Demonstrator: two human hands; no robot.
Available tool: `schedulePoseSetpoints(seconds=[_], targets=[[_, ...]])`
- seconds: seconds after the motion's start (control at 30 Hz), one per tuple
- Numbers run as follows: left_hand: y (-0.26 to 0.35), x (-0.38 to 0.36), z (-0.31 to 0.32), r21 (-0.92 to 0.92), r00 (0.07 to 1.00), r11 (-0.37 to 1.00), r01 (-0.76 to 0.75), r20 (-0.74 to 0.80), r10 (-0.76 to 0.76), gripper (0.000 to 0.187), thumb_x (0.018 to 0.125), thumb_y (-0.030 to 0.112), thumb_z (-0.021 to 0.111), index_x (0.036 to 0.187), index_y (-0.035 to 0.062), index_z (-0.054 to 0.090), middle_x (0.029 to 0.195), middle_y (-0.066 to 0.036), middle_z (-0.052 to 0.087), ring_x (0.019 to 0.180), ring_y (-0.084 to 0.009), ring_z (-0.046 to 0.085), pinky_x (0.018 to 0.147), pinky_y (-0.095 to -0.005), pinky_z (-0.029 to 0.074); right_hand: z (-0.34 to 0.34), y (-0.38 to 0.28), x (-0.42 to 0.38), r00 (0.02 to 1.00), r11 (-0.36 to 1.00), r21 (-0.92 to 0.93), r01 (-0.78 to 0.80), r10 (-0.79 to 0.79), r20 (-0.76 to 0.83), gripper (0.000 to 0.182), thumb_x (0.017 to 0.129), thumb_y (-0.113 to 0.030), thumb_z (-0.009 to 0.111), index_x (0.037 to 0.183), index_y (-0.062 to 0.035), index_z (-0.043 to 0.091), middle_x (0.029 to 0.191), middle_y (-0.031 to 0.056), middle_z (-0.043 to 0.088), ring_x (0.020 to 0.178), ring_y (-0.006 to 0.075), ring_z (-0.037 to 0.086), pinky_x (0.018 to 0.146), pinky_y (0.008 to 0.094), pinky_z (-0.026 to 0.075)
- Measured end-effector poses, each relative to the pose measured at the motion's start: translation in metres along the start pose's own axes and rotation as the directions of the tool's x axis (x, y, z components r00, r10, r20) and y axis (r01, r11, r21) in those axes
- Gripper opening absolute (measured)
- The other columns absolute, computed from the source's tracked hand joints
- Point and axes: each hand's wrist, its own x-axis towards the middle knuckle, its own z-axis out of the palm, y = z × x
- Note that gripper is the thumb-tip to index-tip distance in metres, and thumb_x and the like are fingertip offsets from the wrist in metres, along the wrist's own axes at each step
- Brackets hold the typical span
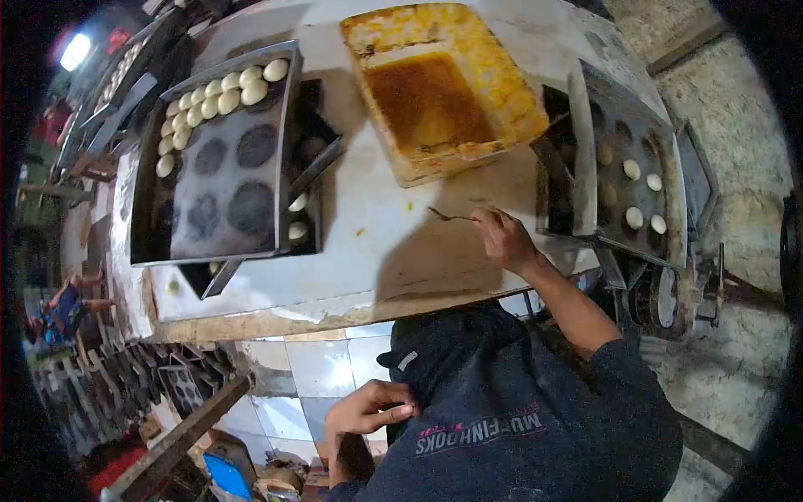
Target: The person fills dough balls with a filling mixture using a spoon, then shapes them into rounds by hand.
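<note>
My right hand is closed around the handle of a thin metal spoon, held over the table just below a rectangular tub. Its bowl end points left and looks dark. The tub's walls are smeared with yellow residue, and brown liquid covers part of its bottom. My left hand is low, in front of my body, its fingers curled against dark cloth. Whether it grips the cloth is hidden.
On the left of the white table, a metal tray holds several pale dough balls over dark round marks. Another tray with a few dough balls sits at the right. Tiled floor lies below the table's worn front edge.
</note>
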Motion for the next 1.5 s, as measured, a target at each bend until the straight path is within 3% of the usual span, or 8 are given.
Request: schedulePoseSetpoints(seconds=[0.27,0.33,0.63,0.9,1.0,1.17,1.27,1.5], targets=[[0.021,0.078,0.016,-0.035,0.997,0.998,0.049,0.057,-0.047,0.029,0.094,0.023,0.055,0.101,-0.0032,0.065,0.089,-0.017,0.064,0.085,-0.0292,0.062,0.078,-0.0362,0.047,-0.23,-0.03,-0.051,0.891,0.928,-0.334,-0.165,-0.005,-0.454,0.03,0.08,0.003,0.057,0.107,-0.004,0.067,0.076,0.0132,0.059,0.065,0.0268,0.058,0.056,0.0343,0.046],[0.028,0.099,0.021,0.025,0.99,0.996,0.088,0.107,-0.09,0.029,0.094,0.023,0.055,0.1,-0.0038,0.065,0.088,-0.017,0.064,0.084,-0.0295,0.062,0.077,-0.0363,0.047,-0.279,0.008,-0.072,0.87,0.833,-0.321,-0.451,0.33,-0.366,0.029,0.083,0.0,0.057,0.109,-0.0057,0.068,0.08,0.0145,0.062,0.068,0.0306,0.06,0.064,0.0388,0.048],[0.069,0.179,0.076,0.124,0.977,0.977,0.172,0.109,-0.186,0.035,0.097,0.028,0.052,0.106,-0.0044,0.063,0.097,-0.017,0.062,0.084,-0.0261,0.061,0.076,-0.0356,0.047,-0.327,0.181,-0.104,0.929,0.847,-0.499,-0.184,0.316,0.193,0.033,0.079,-0.002,0.056,0.11,-0.0072,0.067,0.088,0.0136,0.062,0.09,0.0328,0.06,0.082,0.0418,0.048],[0.061,0.158,0.093,0.16,0.905,0.892,0.423,-0.018,-0.426,0.034,0.097,0.027,0.052,0.104,-0.0047,0.064,0.091,-0.017,0.063,0.084,-0.0232,0.06,0.076,-0.0331,0.045,-0.352,0.093,-0.12,0.963,0.893,-0.377,-0.246,0.181,-0.2,0.033,0.079,-0.001,0.057,0.109,-0.0055,0.067,0.092,0.0157,0.063,0.089,0.0314,0.061,0.08,0.039,0.05],[0.07,0.143,0.104,-0.145,0.948,0.958,0.247,-0.17,-0.27,0.038,0.096,0.029,0.053,0.105,-0.0058,0.063,0.098,-0.016,0.064,0.092,-0.0235,0.06,0.081,-0.0347,0.045,-0.316,0.005,-0.106,0.954,0.945,-0.209,-0.251,0.205,-0.218,0.027,0.083,0.0,0.057,0.108,-0.0034,0.066,0.09,0.016,0.062,0.081,0.0315,0.062,0.073,0.0389,0.051],[0.017,0.07,0.084,-0.077,0.968,0.972,0.221,-0.102,-0.229,0.041,0.098,0.031,0.049,0.091,-0.0064,0.064,0.085,-0.014,0.06,0.079,-0.024,0.058,0.073,-0.0353,0.045,-0.112,-0.037,-0.052,0.995,0.954,0.289,0.08,-0.06,-0.076,0.038,0.078,0.006,0.055,0.114,-0.0027,0.061,0.088,0.0168,0.062,0.078,0.0323,0.063,0.068,0.0386,0.051],[0.005,0.027,0.082,-0.09,0.999,0.996,-0.014,-0.046,0.009,0.047,0.098,0.035,0.045,0.09,-0.0084,0.063,0.078,-0.015,0.057,0.068,-0.0226,0.053,0.063,-0.0351,0.041,0.014,-0.017,-0.027,0.99,0.987,0.113,0.117,-0.108,-0.085,0.035,0.078,0.005,0.055,0.112,-0.0024,0.062,0.09,0.0179,0.062,0.077,0.0335,0.062,0.067,0.0396,0.051],[-0.042,-0.056,0.074,-0.13,0.99,0.991,0.004,-0.137,-0.022,0.045,0.091,0.034,0.052,0.099,-0.0092,0.065,0.084,-0.017,0.061,0.072,-0.0233,0.055,0.065,-0.034,0.041,0.09,-0.015,0.0,0.985,0.993,-0.096,0.069,-0.083,-0.152,0.026,0.081,-0.004,0.061,0.106,-0.0028,0.064,0.097,0.0151,0.058,0.089,0.0323,0.057,0.079,0.0409,0.048]])
